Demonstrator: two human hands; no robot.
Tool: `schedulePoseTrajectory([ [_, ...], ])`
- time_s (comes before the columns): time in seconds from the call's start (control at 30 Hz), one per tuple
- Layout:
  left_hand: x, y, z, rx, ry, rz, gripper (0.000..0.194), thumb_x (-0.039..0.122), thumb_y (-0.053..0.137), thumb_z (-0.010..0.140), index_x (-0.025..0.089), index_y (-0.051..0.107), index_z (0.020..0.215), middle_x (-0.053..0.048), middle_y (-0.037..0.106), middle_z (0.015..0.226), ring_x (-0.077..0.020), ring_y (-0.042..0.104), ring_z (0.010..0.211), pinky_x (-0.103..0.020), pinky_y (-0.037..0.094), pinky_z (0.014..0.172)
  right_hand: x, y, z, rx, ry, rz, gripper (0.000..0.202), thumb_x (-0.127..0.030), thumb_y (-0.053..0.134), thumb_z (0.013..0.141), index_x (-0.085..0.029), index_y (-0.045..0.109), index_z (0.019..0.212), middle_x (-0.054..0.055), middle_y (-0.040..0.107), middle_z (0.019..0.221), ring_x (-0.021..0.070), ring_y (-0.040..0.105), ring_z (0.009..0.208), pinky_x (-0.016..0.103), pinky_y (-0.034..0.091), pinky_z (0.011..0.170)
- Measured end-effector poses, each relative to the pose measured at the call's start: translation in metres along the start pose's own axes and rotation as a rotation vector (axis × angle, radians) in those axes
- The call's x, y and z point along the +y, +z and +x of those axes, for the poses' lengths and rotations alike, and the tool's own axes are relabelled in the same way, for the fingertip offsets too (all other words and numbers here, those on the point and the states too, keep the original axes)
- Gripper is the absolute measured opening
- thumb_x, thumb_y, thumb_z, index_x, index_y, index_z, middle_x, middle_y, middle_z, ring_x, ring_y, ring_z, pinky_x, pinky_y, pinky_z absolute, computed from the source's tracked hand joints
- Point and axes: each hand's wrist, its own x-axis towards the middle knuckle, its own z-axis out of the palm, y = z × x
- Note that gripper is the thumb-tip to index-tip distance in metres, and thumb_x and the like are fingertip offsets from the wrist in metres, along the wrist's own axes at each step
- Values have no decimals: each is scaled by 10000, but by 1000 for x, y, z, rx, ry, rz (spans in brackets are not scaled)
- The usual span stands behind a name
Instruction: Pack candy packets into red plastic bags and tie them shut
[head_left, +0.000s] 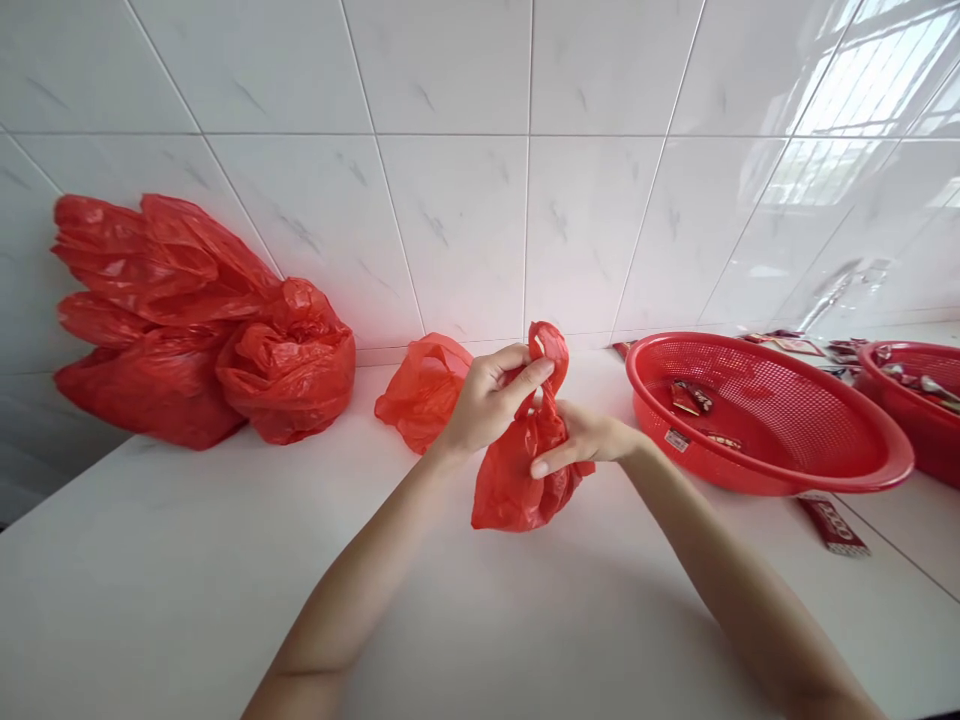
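Note:
A small red plastic bag (514, 480) with something inside hangs upright over the white counter, its neck twisted. My left hand (491, 395) is closed on the gathered top of the bag, with the thumb and fingers pinching it. Around the bag's neck and upper side, my right hand (581, 440) is closed too, its thumb lying across the front. What the bag holds is hidden by the red plastic. Behind my left wrist lies another thin red plastic bag (424, 395), crumpled on the counter.
Large filled red bags (285, 370) lean at the left against the tiled wall. On the right stands a red plastic basket (757, 470) with a few small packets in it. A second red basket (915, 420) sits beyond it, and a dark red wrapper (832, 525) lies in front.

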Motion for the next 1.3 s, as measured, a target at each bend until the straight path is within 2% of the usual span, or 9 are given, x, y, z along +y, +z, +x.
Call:
schedulePoseTrajectory([
  [0.07, -3, -3, 1, 53, 21, 17, 386, 427, 685, 880, 187, 538, 615, 23, 425, 630, -124, 388, 619, -287, 358, 605, 9, 11, 8, -15, 35, 35, 409, -401, 844, 755, -170, 687, 1054, 43, 719, 957, 237, 683, 980, 402, 559, 898],
  [0.13, -6, -7, 3, 101, 8, 29, 420, 449, 701, 863, 188, 510, 594, 27, 381, 621, -123, 345, 606, -293, 322, 589, 12, 19, 12, 36, 12, 66, 278, -404, 793, 808, -166, 703, 919, 30, 715, 896, 218, 685, 916, 382, 564, 870],
  [0.23, -10, -12, 5, 140, -15, 35, 468, 475, 716, 840, 189, 463, 569, 30, 333, 612, -122, 304, 594, -298, 276, 570, 12, 23, 13, 111, -1, 73, 235, -397, 752, 845, -165, 712, 837, 19, 716, 839, 206, 686, 857, 367, 568, 839],
  [0.67, -12, -14, 7, 137, -1, 51, 442, 445, 694, 848, 189, 457, 577, 30, 329, 613, -118, 289, 592, -287, 270, 563, 6, 21, 8, 207, 79, -7, 279, -432, 761, 819, -167, 754, 906, 45, 744, 895, 239, 688, 898, 383, 563, 849],
  [0.8, -13, -15, 7, 143, -11, 45, 496, 469, 709, 836, 189, 412, 553, 33, 299, 605, -116, 278, 583, -291, 253, 555, 5, 22, 8, 205, 75, -16, 274, -431, 754, 826, -169, 750, 907, 44, 749, 898, 237, 692, 888, 388, 566, 846],
  [1.03, -14, -17, 7, 144, -5, 28, 487, 433, 706, 858, 187, 421, 549, 36, 301, 603, -113, 283, 571, -296, 256, 555, 6, 20, 9, 158, 63, -33, 237, -400, 716, 862, -173, 739, 927, 44, 748, 913, 227, 697, 871, 377, 573, 819],
  [1.17, -12, -17, 6, 135, -23, 8, 471, 429, 706, 863, 187, 444, 556, 33, 323, 602, -117, 311, 581, -298, 269, 567, 4, 15, 6, 38, 32, -55, 342, -463, 763, 830, -158, 722, 980, 61, 736, 958, 229, 699, 894, 383, 576, 832],
  [1.23, -11, -17, 6, 137, -33, 4, 469, 433, 711, 859, 186, 453, 555, 33, 333, 594, -116, 316, 576, -297, 268, 564, 2, 13, 4, -2, 10, -31, 507, -558, 758, 816, -159, 698, 1123, 92, 728, 1081, 255, 696, 1001, 406, 572, 886],
  [1.3, -9, -17, 6, 130, -47, -3, 444, 436, 707, 862, 186, 488, 568, 31, 358, 590, -115, 329, 573, -296, 273, 564, 0, 12, 3, 1, -18, 3, 629, -660, 660, 857, -168, 653, 1250, 122, 700, 1203, 274, 673, 1107, 433, 556, 944],
])
